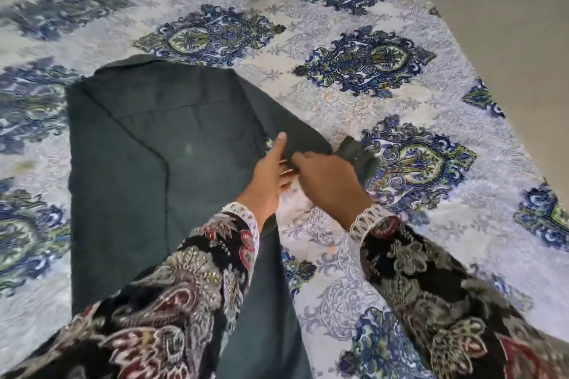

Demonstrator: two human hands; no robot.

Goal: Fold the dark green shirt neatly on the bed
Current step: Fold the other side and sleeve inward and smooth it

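A dark green cotton shirt (pixel 138 163) lies spread flat on a bed (pixel 354 108) covered by a white sheet printed with blue and green medallions. The shirt sits toward the bed's left side, its lower part running to the near edge, where it is cut off by the frame and partly hidden under the person's patterned black sleeves (pixel 160 301). Both hands meet at the shirt's right edge. The left hand (pixel 268 175) rests on the fabric with its index finger stretched out; whether the other fingers pinch cloth cannot be told. The right hand (pixel 326 181) is curled closed over a bunched bit of the shirt, probably a sleeve, whose blurred end sticks out beyond the knuckles. The bed's far right corner meets a grey floor (pixel 508 24).
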